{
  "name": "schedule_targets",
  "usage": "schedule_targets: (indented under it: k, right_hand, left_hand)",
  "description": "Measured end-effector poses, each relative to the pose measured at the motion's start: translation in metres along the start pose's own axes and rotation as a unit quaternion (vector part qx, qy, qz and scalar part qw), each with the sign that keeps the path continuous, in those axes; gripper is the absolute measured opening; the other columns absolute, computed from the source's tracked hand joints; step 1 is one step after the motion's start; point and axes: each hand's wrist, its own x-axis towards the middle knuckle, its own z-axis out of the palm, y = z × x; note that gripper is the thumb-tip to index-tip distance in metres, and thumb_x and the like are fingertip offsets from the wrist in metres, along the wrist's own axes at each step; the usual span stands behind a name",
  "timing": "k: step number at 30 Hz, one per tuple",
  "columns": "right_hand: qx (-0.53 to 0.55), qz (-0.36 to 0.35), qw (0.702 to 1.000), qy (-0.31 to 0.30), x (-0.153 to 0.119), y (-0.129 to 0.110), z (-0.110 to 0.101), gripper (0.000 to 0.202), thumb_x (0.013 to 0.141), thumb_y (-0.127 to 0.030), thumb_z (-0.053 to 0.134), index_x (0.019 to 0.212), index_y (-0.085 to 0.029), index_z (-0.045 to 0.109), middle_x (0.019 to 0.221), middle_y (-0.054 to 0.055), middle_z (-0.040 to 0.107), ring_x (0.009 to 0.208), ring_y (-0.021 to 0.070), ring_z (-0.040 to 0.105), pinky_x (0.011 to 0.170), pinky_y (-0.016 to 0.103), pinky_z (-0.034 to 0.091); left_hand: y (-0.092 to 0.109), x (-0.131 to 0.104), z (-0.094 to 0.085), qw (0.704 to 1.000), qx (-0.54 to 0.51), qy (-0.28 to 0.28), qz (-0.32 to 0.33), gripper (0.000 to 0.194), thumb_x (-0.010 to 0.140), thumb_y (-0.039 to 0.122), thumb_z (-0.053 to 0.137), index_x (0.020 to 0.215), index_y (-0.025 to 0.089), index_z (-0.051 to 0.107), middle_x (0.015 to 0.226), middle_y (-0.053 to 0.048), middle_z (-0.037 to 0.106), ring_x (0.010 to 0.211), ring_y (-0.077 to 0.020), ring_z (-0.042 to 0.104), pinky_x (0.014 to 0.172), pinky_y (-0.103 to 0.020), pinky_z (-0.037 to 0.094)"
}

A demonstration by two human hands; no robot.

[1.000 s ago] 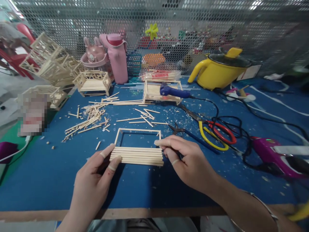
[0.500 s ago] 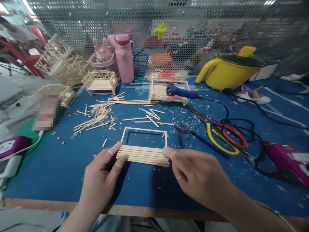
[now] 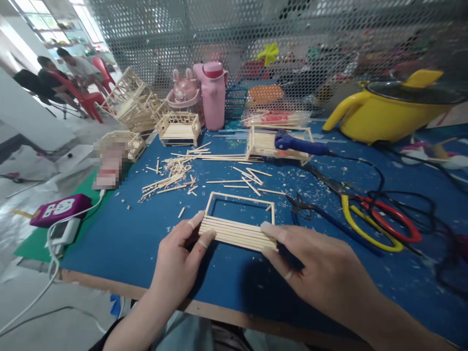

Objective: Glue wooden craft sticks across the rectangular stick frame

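A small wooden stick frame [image 3: 237,233] is held low over the blue table, its near part covered by several sticks laid side by side. Its far part is an open rectangle of thin sticks. My left hand [image 3: 186,246] pinches the left end between thumb and forefinger. At the right end, my right hand [image 3: 310,258] grips it the same way, thumb at the near edge and forefinger on top. White wraps cover some fingertips. Beyond the frame lie loose cut sticks [image 3: 250,178] and a heap of short stick pieces [image 3: 175,175].
Blue-handled pliers [image 3: 314,212] and red-and-yellow-handled cutters [image 3: 369,209] lie right. A blue glue gun [image 3: 300,144] rests on a stick-built piece [image 3: 256,141]. Behind stand a small stick bench [image 3: 179,130], a pink bottle [image 3: 214,97] and a yellow pot [image 3: 395,114]. People [image 3: 78,68] sit far left.
The view has swung left, so everything sits further right. My right thumb now shows at the near edge of the stick frame; before, it was tucked out of sight.
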Motion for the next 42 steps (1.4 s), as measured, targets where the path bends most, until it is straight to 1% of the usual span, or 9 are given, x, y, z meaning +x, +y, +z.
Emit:
schedule_targets:
  k: [4,7,14,20,32,36,38,40,42]
  right_hand:
    - [0.113,0.074,0.990,-0.027,0.004,0.004,-0.002,0.038,0.085,-0.024,0.062,0.121,-0.018,0.056,0.096,0.004,0.071,0.080,0.0150,0.067,0.073,0.026,0.055]
    - [0.139,0.094,0.985,-0.031,0.005,0.005,-0.003,0.044,0.082,-0.022,0.065,0.124,-0.019,0.055,0.093,0.003,0.069,0.077,0.0142,0.065,0.073,0.025,0.055]
    - [0.068,0.055,0.995,-0.048,0.003,0.002,-0.003,0.031,0.088,-0.026,0.058,0.115,-0.013,0.063,0.103,0.011,0.071,0.094,0.0243,0.067,0.081,0.038,0.056]
    - [0.120,0.077,0.984,-0.108,0.004,0.001,-0.005,0.032,0.089,-0.022,0.053,0.119,-0.013,0.062,0.106,0.012,0.062,0.095,0.0206,0.062,0.082,0.034,0.055]
    - [0.128,0.056,0.984,-0.110,0.004,0.006,-0.004,0.030,0.091,-0.024,0.052,0.119,-0.017,0.060,0.104,0.010,0.058,0.092,0.0207,0.058,0.078,0.035,0.052]
    - [0.127,0.059,0.984,-0.110,0.004,0.007,-0.004,0.030,0.091,-0.025,0.053,0.118,-0.017,0.061,0.102,0.010,0.059,0.091,0.0210,0.059,0.077,0.034,0.052]
    - [0.124,0.058,0.985,-0.108,0.004,0.007,-0.004,0.031,0.090,-0.025,0.053,0.119,-0.017,0.061,0.101,0.010,0.060,0.090,0.0214,0.059,0.077,0.035,0.052]
    - [0.122,0.058,0.985,-0.108,0.004,0.008,-0.005,0.031,0.090,-0.027,0.053,0.119,-0.016,0.062,0.101,0.011,0.060,0.091,0.0221,0.059,0.077,0.036,0.052]
    - [0.124,0.060,0.984,-0.111,0.005,0.008,-0.005,0.031,0.090,-0.029,0.053,0.117,-0.016,0.063,0.101,0.011,0.059,0.090,0.0225,0.058,0.077,0.037,0.052]
  left_hand:
    - [0.000,0.000,0.000,1.000,0.003,0.002,0.000,0.041,0.087,0.044,0.058,0.119,0.020,0.064,0.103,-0.006,0.072,0.089,-0.0173,0.067,0.076,-0.026,0.052]
    - [0.000,0.000,0.000,1.000,0.010,0.004,0.002,0.041,0.086,0.046,0.059,0.117,0.020,0.065,0.101,-0.005,0.072,0.091,-0.0178,0.067,0.077,-0.026,0.052]
    - [0.001,0.001,-0.001,0.999,0.035,0.003,0.018,0.040,0.086,0.047,0.058,0.114,0.021,0.067,0.102,-0.004,0.072,0.089,-0.0164,0.068,0.075,-0.024,0.053]
    - [0.001,0.001,-0.001,0.999,0.043,0.010,0.026,0.040,0.087,0.047,0.057,0.115,0.021,0.067,0.105,-0.004,0.072,0.093,-0.0173,0.068,0.078,-0.024,0.052]
    - [0.001,0.002,0.002,1.000,0.004,-0.007,-0.008,0.039,0.087,0.044,0.058,0.118,0.022,0.064,0.105,-0.006,0.071,0.095,-0.0195,0.067,0.079,-0.028,0.054]
    - [0.000,0.000,0.004,0.998,-0.052,0.003,-0.035,0.050,0.087,0.042,0.059,0.131,0.021,0.049,0.101,-0.006,0.068,0.088,-0.0179,0.068,0.078,-0.031,0.056]
    - [0.003,-0.003,0.003,0.999,0.002,0.054,0.000,0.058,0.086,0.039,0.060,0.137,0.021,0.040,0.114,-0.010,0.063,0.101,-0.0217,0.064,0.085,-0.037,0.056]
    - [0.009,-0.005,0.002,0.987,0.104,0.091,0.087,0.056,0.088,0.030,0.058,0.139,0.021,0.038,0.134,-0.014,0.052,0.126,-0.0276,0.049,0.101,-0.045,0.046]
    - [0.017,-0.006,0.004,0.960,0.187,0.059,0.202,0.049,0.090,0.018,0.049,0.138,0.022,0.039,0.146,-0.013,0.043,0.140,-0.0281,0.031,0.112,-0.050,0.031]
